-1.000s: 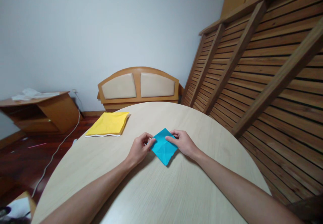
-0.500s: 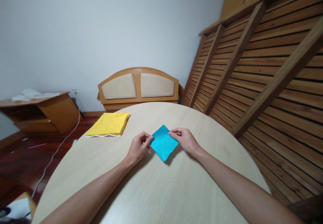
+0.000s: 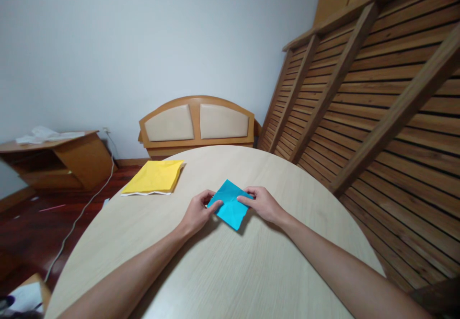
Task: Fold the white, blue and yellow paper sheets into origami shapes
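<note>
A small square of blue paper (image 3: 230, 206) with fold creases lies diamond-wise on the round pale wooden table (image 3: 223, 271). My left hand (image 3: 197, 211) pinches its left corner between thumb and fingers. My right hand (image 3: 261, 203) grips its right corner, thumb on top. The paper bends slightly between the two hands and its near tip rests on the table.
A stack of yellow paper (image 3: 155, 176) lies at the table's far left edge. Behind the table stands a padded wooden headboard (image 3: 197, 122); slatted wooden panels (image 3: 359, 108) lean at the right. A low wooden cabinet (image 3: 53, 158) and a cable are on the left floor.
Both hands have drawn closer together on the blue paper, and the sheet has buckled slightly and shifted a little to the left since half a second ago.
</note>
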{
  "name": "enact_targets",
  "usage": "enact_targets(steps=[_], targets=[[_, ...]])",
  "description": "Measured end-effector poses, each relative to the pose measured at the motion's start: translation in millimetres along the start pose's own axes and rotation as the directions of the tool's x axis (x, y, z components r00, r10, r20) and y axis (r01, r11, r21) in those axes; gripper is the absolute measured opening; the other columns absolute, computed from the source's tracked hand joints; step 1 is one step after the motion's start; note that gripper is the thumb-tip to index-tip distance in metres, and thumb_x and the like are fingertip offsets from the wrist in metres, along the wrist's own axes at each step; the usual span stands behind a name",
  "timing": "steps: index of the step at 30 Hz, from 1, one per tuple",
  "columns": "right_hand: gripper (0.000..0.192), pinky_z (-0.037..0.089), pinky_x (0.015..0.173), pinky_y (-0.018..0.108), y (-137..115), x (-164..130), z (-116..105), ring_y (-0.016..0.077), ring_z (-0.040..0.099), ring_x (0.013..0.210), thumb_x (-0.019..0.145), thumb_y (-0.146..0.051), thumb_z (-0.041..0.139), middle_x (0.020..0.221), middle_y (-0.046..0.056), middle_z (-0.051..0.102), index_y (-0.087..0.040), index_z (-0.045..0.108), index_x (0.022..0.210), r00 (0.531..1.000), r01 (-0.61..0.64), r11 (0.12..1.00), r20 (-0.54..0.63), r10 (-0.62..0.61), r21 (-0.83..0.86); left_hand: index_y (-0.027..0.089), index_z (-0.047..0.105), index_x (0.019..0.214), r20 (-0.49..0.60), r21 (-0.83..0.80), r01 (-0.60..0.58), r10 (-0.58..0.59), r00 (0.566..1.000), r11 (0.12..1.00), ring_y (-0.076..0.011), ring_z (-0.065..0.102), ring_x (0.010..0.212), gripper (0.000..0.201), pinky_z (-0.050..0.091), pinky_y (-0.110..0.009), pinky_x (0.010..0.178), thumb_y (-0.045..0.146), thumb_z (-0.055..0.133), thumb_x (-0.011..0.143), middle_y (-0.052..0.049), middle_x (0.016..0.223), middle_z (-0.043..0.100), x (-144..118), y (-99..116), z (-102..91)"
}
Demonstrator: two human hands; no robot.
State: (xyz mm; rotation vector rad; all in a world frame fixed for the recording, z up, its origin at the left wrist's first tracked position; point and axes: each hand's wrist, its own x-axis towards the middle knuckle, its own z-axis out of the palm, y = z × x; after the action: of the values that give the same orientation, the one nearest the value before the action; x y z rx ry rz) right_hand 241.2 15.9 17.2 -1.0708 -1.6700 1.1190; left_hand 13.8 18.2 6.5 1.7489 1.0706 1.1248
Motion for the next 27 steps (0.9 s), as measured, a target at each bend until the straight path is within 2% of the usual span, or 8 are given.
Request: enact_targets(steps=[4, 9, 16, 19, 23, 27], targets=[[0.039, 0.044, 0.068, 0.028, 0, 1, -3, 0.0172, 0.06, 0.074, 0.075, -0.05, 0.074, 0.081, 0.004, 0.069, -0.013, 0.071, 0.086, 1.0, -0.017, 0.999, 0.012, 0.016, 0.046, 0.016, 0.064, 0.087, 0.002, 0.009, -0.002, 0.002, 1.0, 1.0, -0.0174, 0.061, 0.07, 0.031, 0.047, -0.027, 0.062, 0.045, 0.069, 0.077, -0.004, 0.079, 0.068, 1, -3, -0.7], [0.047, 0.045, 0.064, 0.028, 3, 4, -8, 0.0171, 0.062, 0.072, 0.069, -0.055, 0.077, 0.083, 0.006, 0.07, -0.013, 0.07, 0.09, 0.995, -0.083, 0.994, -0.041, 0.086, 0.076, 0.016, 0.062, 0.082, -0.025, 0.008, -0.022, 0.022, 0.999, 1.0, -0.0155, 0.057, 0.065, 0.031, 0.045, -0.026, 0.06, 0.046, 0.067, 0.079, -0.001, 0.072, 0.064, 1, -6, -1.7], [0.047, 0.047, 0.065, 0.03, 6, 6, -15, 0.0151, 0.059, 0.065, 0.073, -0.056, 0.073, 0.076, 0.005, 0.07, -0.012, 0.074, 0.09, 0.997, -0.053, 0.998, -0.059, 0.055, 0.038, 0.016, 0.061, 0.077, -0.021, 0.012, 0.011, -0.011, 1.0, 1.0, -0.0145, 0.053, 0.06, 0.035, 0.042, -0.026, 0.057, 0.051, 0.063, 0.079, 0.0, 0.065, 0.06, 0, 0, -2.1], [0.046, 0.048, 0.067, 0.031, 6, 6, -15, 0.0171, 0.062, 0.07, 0.074, -0.055, 0.073, 0.079, 0.007, 0.071, -0.012, 0.074, 0.09, 0.997, -0.034, 0.999, -0.069, 0.036, 0.028, 0.017, 0.06, 0.073, -0.015, 0.028, 0.014, -0.014, 1.0, 1.0, -0.0145, 0.052, 0.06, 0.035, 0.04, -0.025, 0.056, 0.051, 0.064, 0.078, 0.0, 0.064, 0.059, -1, 2, -1.7], [0.04, 0.048, 0.073, 0.033, 5, 5, -12, 0.0201, 0.064, 0.079, 0.076, -0.051, 0.072, 0.087, 0.008, 0.073, -0.013, 0.075, 0.09, 0.997, 0.007, 1.0, -0.077, -0.006, 0.009, 0.016, 0.063, 0.073, 0.057, 0.077, -0.005, 0.0, 0.998, 0.997, -0.0143, 0.053, 0.06, 0.031, 0.041, -0.024, 0.055, 0.046, 0.065, 0.079, -0.002, 0.065, 0.062, -5, 2, 0.8], [0.037, 0.047, 0.069, 0.031, 2, 3, -7, 0.0199, 0.064, 0.076, 0.079, -0.048, 0.07, 0.085, 0.008, 0.074, -0.013, 0.076, 0.089, 0.998, 0.025, 0.999, -0.058, -0.027, -0.035, 0.015, 0.066, 0.077, 0.142, 0.124, -0.025, 0.007, 0.99, 0.992, -0.0144, 0.055, 0.06, 0.03, 0.04, -0.024, 0.054, 0.044, 0.064, 0.082, -0.004, 0.069, 0.066, -8, 4, 3.0]])
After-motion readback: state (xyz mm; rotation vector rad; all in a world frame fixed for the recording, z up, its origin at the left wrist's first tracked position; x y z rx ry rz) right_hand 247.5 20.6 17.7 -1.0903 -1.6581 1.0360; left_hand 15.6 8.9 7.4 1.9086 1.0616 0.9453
